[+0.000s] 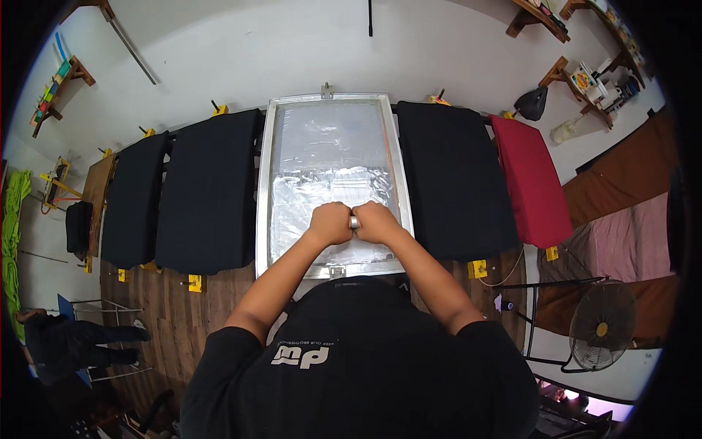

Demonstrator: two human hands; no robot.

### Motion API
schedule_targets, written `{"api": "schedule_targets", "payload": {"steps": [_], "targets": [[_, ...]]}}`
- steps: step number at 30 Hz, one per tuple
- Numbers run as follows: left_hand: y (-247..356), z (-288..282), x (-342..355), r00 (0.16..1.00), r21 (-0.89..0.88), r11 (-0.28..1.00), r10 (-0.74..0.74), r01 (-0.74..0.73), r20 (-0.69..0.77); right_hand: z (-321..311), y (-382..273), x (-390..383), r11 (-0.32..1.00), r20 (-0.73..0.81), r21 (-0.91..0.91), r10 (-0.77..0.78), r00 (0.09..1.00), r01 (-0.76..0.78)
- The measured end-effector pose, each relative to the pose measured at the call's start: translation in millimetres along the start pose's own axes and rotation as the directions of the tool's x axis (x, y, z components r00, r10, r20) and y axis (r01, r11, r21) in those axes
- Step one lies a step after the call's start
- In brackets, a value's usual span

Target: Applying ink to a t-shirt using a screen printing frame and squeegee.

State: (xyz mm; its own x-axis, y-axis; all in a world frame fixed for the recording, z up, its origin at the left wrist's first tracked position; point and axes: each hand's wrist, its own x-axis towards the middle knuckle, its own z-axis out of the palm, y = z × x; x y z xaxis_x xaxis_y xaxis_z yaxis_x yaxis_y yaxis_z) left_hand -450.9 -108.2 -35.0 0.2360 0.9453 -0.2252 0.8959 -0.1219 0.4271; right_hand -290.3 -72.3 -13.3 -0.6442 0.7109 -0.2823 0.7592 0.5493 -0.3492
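Both my hands are closed, side by side, over the lower half of a silk-screen frame (pixel 262 183) with silver metal edges. My left hand (pixel 331 223) and my right hand (pixel 375 222) grip a squeegee (pixel 355 222); only a bit of its silvery handle shows between the fists, and its blade is hidden. The mesh (pixel 333 135) looks greyish and translucent in its far part. Nearer my hands it is streaked shiny silver-white. Metal clips hold the frame at its far and near ends.
Black cloth-covered boards (pixel 208 190) flank the frame, with another black board (pixel 457 183) and a red one (pixel 530 179) on the right. A standing fan (pixel 602 327) is at the lower right. Another person (pixel 73 340) stands at the far left. Shelves (pixel 585 91) hang on the wall.
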Motion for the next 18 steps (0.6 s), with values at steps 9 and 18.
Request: {"api": "schedule_targets", "payload": {"steps": [9,18], "targets": [[18,39,-62,0.975,-0.013,0.993,0.115,-0.120,-0.191,55,-14,-54,0.994,-0.182,0.000,-0.112,0.977,0.114],[-3,-6,14,0.994,0.036,0.997,-0.059,0.062,-0.097,6,13,20,0.999,-0.131,-0.011,-0.032,0.991,0.031]]}}
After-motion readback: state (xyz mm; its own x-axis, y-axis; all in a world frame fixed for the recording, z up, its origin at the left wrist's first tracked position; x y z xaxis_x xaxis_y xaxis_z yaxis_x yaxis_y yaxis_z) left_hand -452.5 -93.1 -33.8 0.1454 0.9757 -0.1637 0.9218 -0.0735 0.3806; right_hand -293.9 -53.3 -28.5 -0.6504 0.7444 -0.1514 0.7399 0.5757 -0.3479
